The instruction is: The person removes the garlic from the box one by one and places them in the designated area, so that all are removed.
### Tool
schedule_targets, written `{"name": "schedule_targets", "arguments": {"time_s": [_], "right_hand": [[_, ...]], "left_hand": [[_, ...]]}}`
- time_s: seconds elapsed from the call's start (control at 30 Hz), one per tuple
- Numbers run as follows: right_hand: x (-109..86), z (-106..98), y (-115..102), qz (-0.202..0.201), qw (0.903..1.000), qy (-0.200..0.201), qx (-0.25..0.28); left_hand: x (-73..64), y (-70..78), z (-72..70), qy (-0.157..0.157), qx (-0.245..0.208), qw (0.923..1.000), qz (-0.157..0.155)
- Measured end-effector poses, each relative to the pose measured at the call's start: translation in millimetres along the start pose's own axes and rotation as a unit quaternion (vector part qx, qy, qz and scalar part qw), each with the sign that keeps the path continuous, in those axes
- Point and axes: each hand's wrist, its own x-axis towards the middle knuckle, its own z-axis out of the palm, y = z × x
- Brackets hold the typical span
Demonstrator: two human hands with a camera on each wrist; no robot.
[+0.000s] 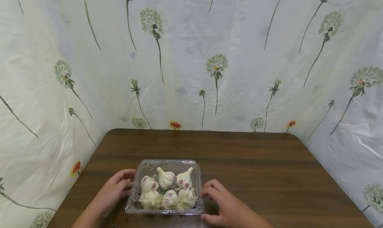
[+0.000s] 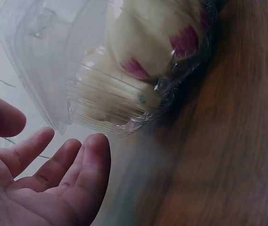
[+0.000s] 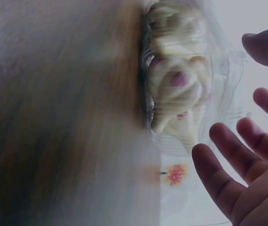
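A clear plastic clamshell box point(image 1: 133, 201) lies on the brown table, with several white garlic bulbs point(image 1: 166, 179) marked with purple patches inside. Its transparent lid appears to cover them; whether it is latched cannot be told. At the box's left side is my left hand point(image 1: 118, 186), its fingers loosely bent. The left wrist view shows those fingertips point(image 2: 96, 146) close to the box edge, gripping nothing. My right hand point(image 1: 219, 203) is beside the right side, fingers spread and slightly bent. In the right wrist view a small gap separates its fingers point(image 3: 225, 141) from the box.
The wooden table point(image 1: 254, 174) extends behind and to the right of the box, with rounded far corners. A pale curtain point(image 1: 185, 55) printed with dandelions hangs behind the table and along both sides.
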Motion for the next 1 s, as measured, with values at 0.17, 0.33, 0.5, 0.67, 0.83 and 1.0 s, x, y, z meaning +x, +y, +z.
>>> {"name": "schedule_targets", "arguments": {"time_s": [0.17,0.33,0.5,0.67,0.83,1.0], "right_hand": [[-0.5,-0.4,2.0,-0.035,0.9994,-0.01,0.003],[-0.9,-0.1,4.9,-0.064,0.9979,-0.012,-0.006],[-0.6,-0.8,6.1,-0.068,0.9975,-0.02,0.004],[-1.0,-2.0,5.9,-0.03,0.9981,-0.045,0.029],[-1.2,-1.1,7.5,-0.032,0.9979,-0.048,0.029],[0.3,1.0,9.6,-0.069,0.997,-0.03,0.021]], "left_hand": [[1.3,-5.1,-2.5,-0.019,-0.004,0.9998,0.002],[4.5,-10.1,-8.0,-0.056,-0.004,0.9982,0.02],[7.1,-14.1,-12.4,-0.087,-0.006,0.9957,0.033],[7.5,-16.0,-14.0,-0.098,-0.019,0.9946,0.028],[6.0,-16.4,-14.9,-0.104,-0.035,0.9937,0.02],[6.4,-16.3,-15.4,-0.11,-0.044,0.9927,0.02]]}}
